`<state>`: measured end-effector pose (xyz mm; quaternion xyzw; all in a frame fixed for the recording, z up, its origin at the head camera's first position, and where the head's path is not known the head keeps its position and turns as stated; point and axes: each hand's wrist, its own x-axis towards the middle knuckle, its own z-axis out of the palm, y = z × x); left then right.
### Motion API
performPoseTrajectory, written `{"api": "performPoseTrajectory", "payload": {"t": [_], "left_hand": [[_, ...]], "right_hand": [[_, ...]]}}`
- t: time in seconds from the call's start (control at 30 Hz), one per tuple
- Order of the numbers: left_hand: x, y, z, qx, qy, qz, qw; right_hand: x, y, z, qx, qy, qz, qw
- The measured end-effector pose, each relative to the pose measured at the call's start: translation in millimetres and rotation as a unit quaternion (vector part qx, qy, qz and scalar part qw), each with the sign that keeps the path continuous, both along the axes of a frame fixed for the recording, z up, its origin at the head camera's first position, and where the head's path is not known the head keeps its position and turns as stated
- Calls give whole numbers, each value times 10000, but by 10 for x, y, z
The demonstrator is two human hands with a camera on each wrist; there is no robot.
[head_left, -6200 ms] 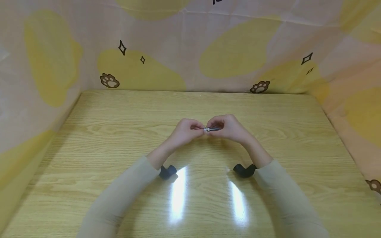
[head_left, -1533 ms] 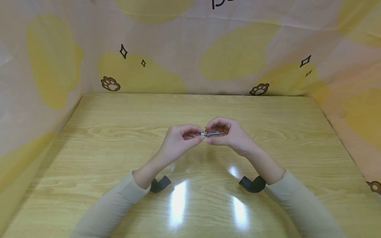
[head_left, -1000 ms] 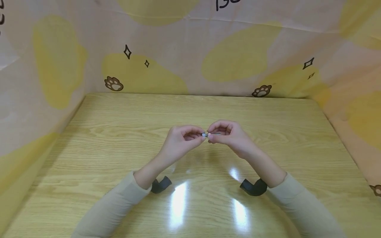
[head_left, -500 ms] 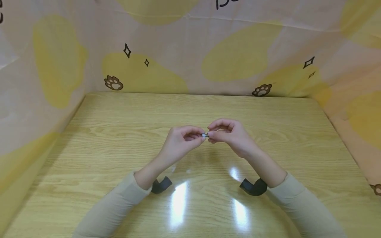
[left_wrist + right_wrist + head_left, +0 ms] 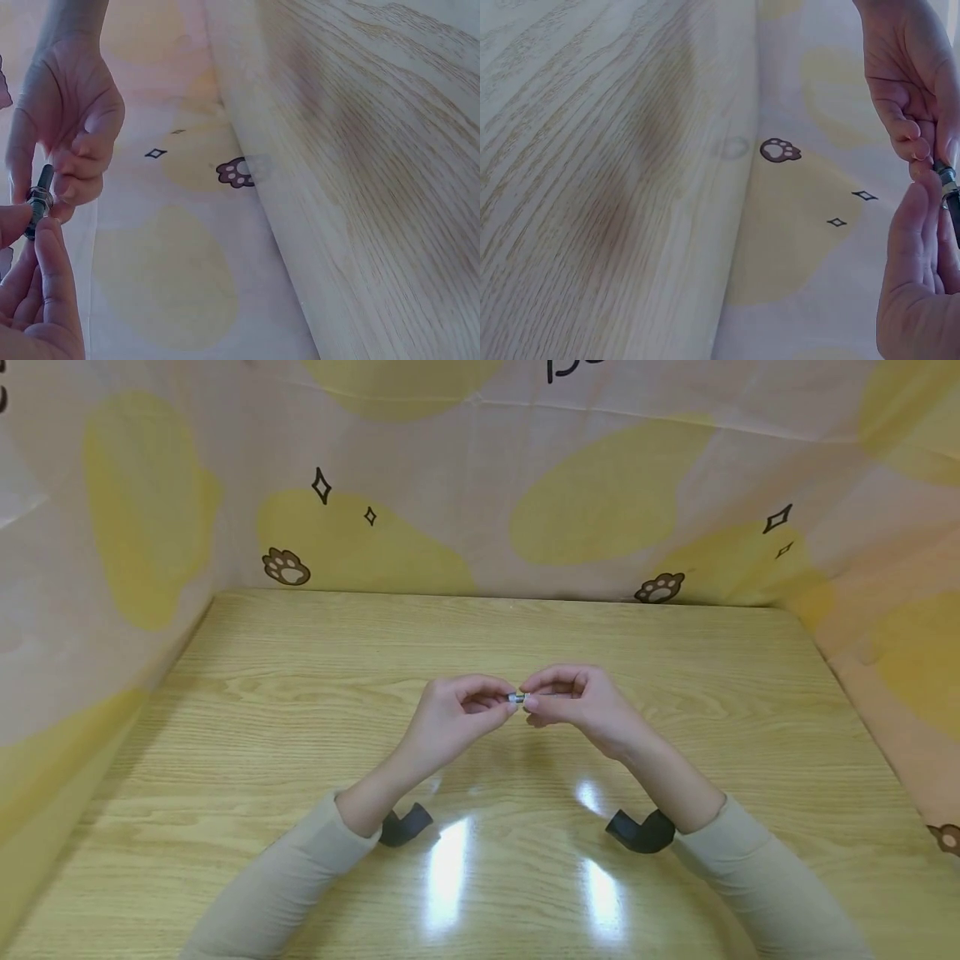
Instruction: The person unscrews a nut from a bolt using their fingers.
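Observation:
A small metal bolt (image 5: 45,178) with a threaded shank is held level between the two hands, above the table. My left hand (image 5: 455,718) pinches its left end between thumb and fingertips. A nut with a washer (image 5: 40,196) sits partway along the shank. My right hand (image 5: 588,706) has thumb and fingertips at the nut, and the shank runs on toward its palm. From the head, the right thumb hides most of the shank. The right wrist view catches the bolt (image 5: 953,214) at its right edge, beside the right fingers (image 5: 909,217).
The hands are over a wood-grain table (image 5: 330,635). Patterned cloth (image 5: 480,485) hangs behind it and on both sides. A black curved piece (image 5: 405,824) shows at the left cuff, another black piece (image 5: 640,831) at the right cuff.
Both hands have come slightly nearer the body since the oldest frame. The right fingers, parted around the shank 1.5 s ago, have closed in at the nut, with small thumb shifts. The left grip stays.

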<state>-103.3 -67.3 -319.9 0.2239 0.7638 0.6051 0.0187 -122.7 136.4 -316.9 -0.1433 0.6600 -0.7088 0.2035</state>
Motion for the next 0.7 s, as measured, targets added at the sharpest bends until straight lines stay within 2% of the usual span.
{"api": "performPoseTrajectory", "payload": {"t": [0.1, 0.3, 0.57, 0.7], "left_hand": [[0, 1, 3, 17, 38, -21, 10000], [-2, 0, -2, -1, 143, -70, 9999], [7, 3, 4, 17, 76, -26, 10000], [1, 4, -6, 4, 122, -56, 9999]], "right_hand": [[2, -7, 0, -17, 18, -29, 10000], [18, -5, 12, -66, 314, 58, 9995], [10, -6, 12, 27, 36, 79, 10000], [14, -8, 8, 35, 136, 12, 9999]]}}
